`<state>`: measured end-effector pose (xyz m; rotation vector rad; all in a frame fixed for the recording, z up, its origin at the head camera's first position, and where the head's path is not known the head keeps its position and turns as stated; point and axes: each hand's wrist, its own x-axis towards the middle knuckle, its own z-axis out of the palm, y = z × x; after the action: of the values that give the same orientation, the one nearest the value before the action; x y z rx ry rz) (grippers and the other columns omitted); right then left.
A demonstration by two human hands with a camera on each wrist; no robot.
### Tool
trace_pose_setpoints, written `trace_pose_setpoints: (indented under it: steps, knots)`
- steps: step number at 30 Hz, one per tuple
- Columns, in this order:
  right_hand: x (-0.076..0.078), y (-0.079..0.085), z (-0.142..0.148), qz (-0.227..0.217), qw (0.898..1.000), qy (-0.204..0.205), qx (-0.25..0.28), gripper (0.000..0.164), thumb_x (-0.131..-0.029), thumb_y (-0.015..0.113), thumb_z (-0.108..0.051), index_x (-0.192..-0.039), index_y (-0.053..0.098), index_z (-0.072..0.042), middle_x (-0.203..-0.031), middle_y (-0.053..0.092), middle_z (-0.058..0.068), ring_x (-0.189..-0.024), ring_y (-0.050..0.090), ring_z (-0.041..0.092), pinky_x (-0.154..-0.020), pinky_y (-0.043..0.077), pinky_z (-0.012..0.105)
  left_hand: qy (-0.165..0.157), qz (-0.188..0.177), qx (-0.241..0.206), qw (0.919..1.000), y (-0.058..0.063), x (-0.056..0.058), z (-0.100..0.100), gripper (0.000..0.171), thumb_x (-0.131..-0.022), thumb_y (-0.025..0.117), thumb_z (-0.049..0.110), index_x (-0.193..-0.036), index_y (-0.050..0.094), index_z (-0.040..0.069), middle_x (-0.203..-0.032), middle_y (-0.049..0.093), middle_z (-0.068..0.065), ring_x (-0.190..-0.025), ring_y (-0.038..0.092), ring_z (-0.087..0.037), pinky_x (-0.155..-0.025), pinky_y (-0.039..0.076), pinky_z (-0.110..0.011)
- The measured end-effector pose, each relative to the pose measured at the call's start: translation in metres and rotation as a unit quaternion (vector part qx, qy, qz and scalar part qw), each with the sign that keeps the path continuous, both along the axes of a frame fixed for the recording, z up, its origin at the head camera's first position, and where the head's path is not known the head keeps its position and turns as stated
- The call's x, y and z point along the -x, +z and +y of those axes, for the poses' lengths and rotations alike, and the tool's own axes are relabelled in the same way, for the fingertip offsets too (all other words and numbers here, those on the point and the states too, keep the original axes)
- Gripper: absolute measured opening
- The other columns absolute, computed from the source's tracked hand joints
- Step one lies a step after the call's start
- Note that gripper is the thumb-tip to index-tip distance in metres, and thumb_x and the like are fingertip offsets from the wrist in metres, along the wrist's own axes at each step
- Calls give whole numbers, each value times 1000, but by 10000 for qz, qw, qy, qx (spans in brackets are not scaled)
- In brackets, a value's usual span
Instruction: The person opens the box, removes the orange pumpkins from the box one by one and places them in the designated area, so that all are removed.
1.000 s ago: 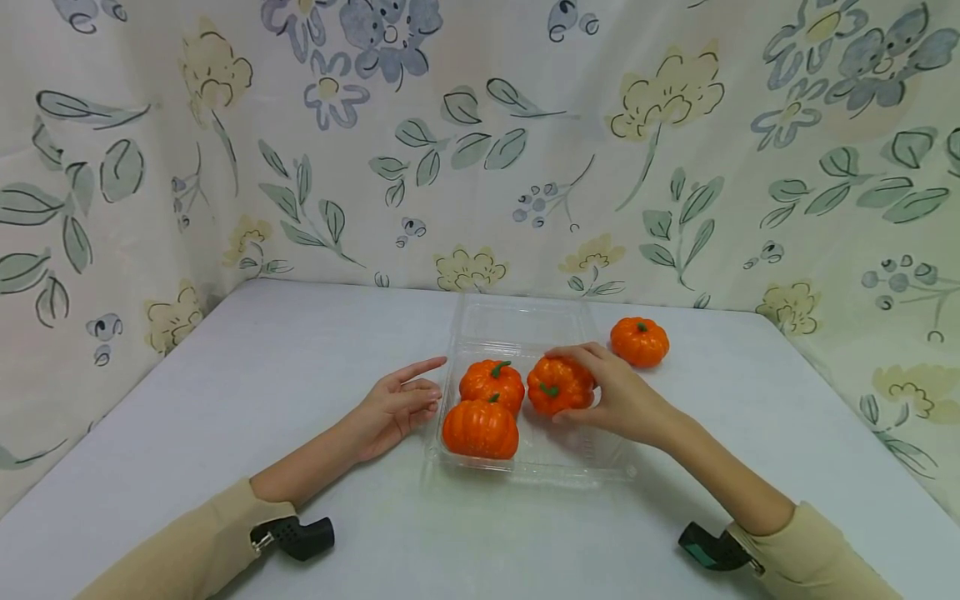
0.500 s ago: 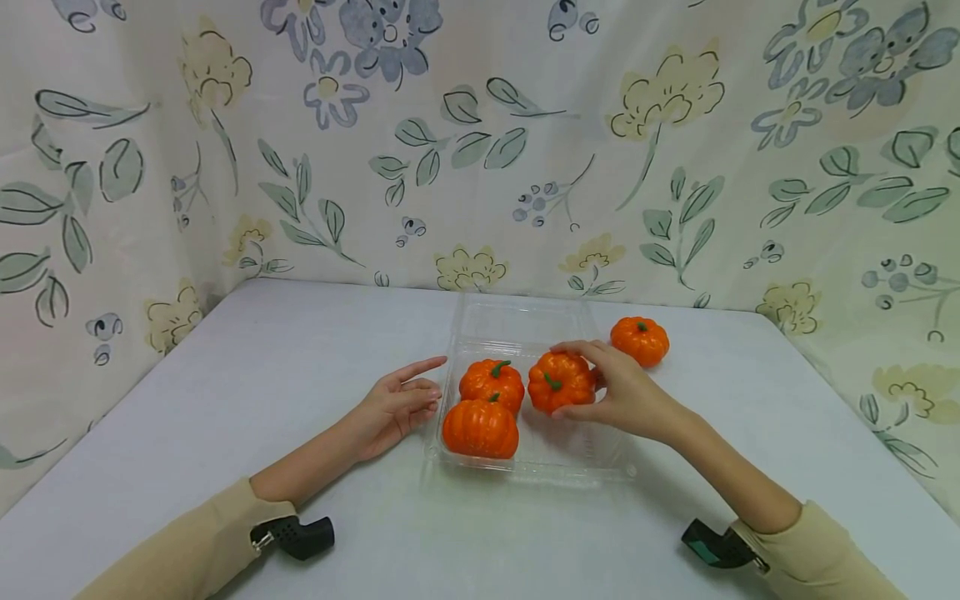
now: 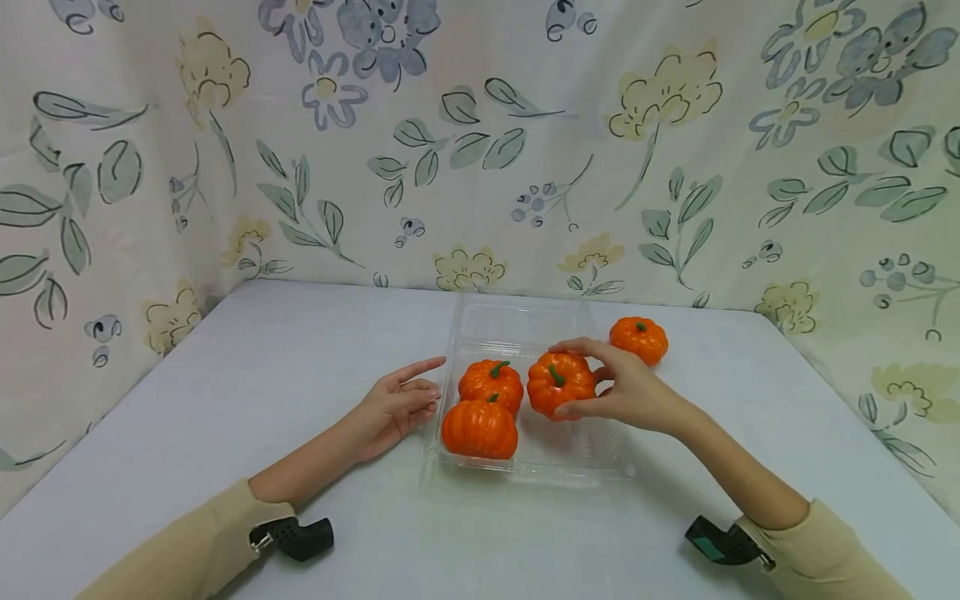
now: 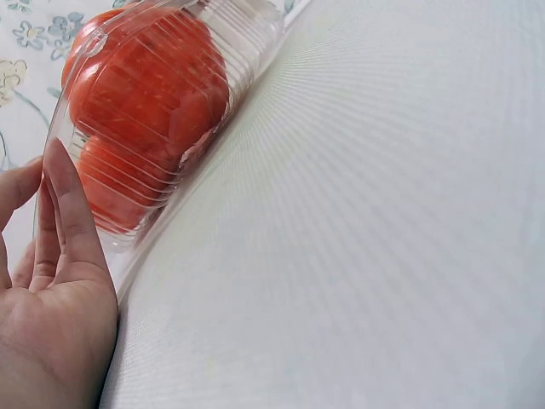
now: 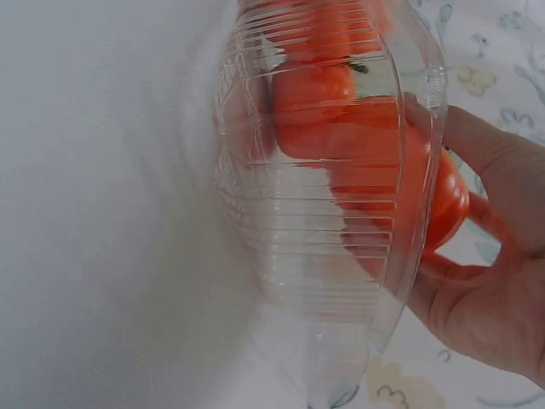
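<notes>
My right hand (image 3: 626, 392) grips a small orange toy pumpkin (image 3: 558, 385) between thumb and fingers, over the right half of a clear plastic clamshell box (image 3: 551, 471). In the right wrist view, part of this pumpkin (image 5: 449, 204) shows above the box rim and the rest through the ribbed wall. Two more orange pumpkins, a rear one (image 3: 489, 383) and a front one (image 3: 480, 431), sit in the box's left half. Beside the left wall is my left hand (image 3: 397, 410), one finger extended to the rim; its fingers (image 4: 77, 221) look mostly straight in the left wrist view.
Another orange pumpkin (image 3: 639, 340) stands on the white table (image 3: 337, 333) behind my right hand. The box's clear lid (image 3: 525, 321) lies folded back behind it. A flowered curtain (image 3: 480, 208) borders the far side.
In my right hand the pumpkin has tilted, its green stem turning upward, and the hand has shifted up slightly. My left hand and the other pumpkins stay put.
</notes>
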<state>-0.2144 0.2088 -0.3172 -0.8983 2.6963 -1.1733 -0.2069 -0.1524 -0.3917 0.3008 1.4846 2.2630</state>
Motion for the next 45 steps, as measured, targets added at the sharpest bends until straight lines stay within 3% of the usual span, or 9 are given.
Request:
trace_pose_setpoints:
  steps: [7,14,22,31,45]
  knots:
    - [3,2,4,-593,9976,-6,358,64,-87,88,-19,-144,59,-13,-146,60,9,-136,52,36,-100,59,45,33,2,66,10000,-1,0,0,64,-105,51,-6,-164,29,1,-100,66,1,-82,65,-8,-81,60,-17]
    - [3,6,7,-1093,9926,-121,511,68,-88,87,-18,-147,56,-14,-148,55,15,-128,59,41,-92,63,41,-7,27,23,10000,0,-1,0,64,-105,52,-5,-164,28,0,-100,66,0,-83,65,-8,-81,60,-17]
    - [3,6,8,-930,9947,-49,443,74,-85,89,-14,-150,53,-11,-151,53,16,-128,59,42,-96,62,44,-41,60,20,10000,0,0,0,64,-105,52,-5,-164,28,0,-100,66,1,-83,65,-8,-81,60,-17]
    - [4,9,13,-899,9949,-74,445,77,-85,88,-11,-152,49,-10,-151,51,19,-120,66,39,-90,62,33,-15,47,24,10000,-1,0,-1,64,-105,52,-5,-164,28,1,-100,66,1,-83,65,-8,-81,60,-17]
    - [2,19,20,-940,9933,-332,588,80,-88,88,-18,-156,45,-15,-149,53,15,-128,62,39,-91,61,28,-13,43,0,10000,-1,0,-1,64,-106,52,-4,-164,28,0,-100,66,1,-83,66,-8,-81,60,-17]
